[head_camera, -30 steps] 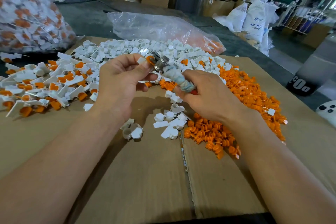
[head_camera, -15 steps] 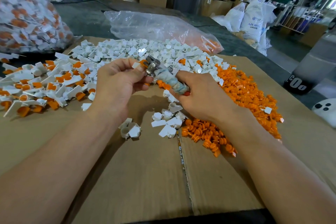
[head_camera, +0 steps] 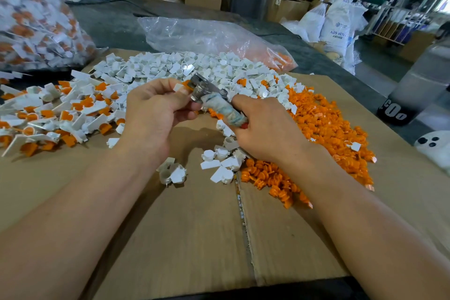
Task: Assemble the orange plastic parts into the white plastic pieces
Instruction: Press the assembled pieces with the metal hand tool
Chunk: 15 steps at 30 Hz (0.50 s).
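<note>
The person's left hand pinches a small white plastic piece between thumb and fingers, with a little round orange plastic part at its end. The right hand is wrapped tight round a metal tool with a rag-covered handle. The tool's shiny head touches the orange part.

A second ago more of the orange part showed. Now only a thin bit peeks out, and the hands have hardly moved. So the orange part is probably almost pushed in.

Loose white plastic pieces lie behind the hands. Loose orange parts lie on the right, and done ones on the left, all on flat brown cardboard.
</note>
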Tool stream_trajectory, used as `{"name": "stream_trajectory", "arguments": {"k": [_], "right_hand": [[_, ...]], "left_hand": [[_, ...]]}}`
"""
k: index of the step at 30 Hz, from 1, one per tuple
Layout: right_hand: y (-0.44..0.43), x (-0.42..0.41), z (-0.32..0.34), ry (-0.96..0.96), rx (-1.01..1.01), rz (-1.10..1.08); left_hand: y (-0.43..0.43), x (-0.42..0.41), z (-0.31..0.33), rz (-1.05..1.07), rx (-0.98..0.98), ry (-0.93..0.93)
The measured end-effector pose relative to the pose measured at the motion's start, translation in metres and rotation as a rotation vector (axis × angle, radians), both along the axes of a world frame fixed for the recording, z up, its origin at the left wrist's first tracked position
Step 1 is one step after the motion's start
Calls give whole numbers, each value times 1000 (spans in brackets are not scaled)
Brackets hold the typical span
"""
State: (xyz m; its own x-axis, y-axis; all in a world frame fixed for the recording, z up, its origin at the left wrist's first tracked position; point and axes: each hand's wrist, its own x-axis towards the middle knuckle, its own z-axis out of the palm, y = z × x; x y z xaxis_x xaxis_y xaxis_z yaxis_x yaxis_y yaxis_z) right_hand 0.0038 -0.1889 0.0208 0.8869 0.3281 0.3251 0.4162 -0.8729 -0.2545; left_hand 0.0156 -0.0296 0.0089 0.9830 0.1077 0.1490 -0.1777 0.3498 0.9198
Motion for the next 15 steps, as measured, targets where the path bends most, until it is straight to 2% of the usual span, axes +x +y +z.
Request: {"name": "stream_trajectory", "arguments": {"k": [9,15], "right_hand": [[-4,5,-6,-31,21,-35],[-23,18,-5,-107,88,-210]], "left_hand": [[-1,-1,2,-15,-54,47],[5,8,1,7,-336,200]]}}
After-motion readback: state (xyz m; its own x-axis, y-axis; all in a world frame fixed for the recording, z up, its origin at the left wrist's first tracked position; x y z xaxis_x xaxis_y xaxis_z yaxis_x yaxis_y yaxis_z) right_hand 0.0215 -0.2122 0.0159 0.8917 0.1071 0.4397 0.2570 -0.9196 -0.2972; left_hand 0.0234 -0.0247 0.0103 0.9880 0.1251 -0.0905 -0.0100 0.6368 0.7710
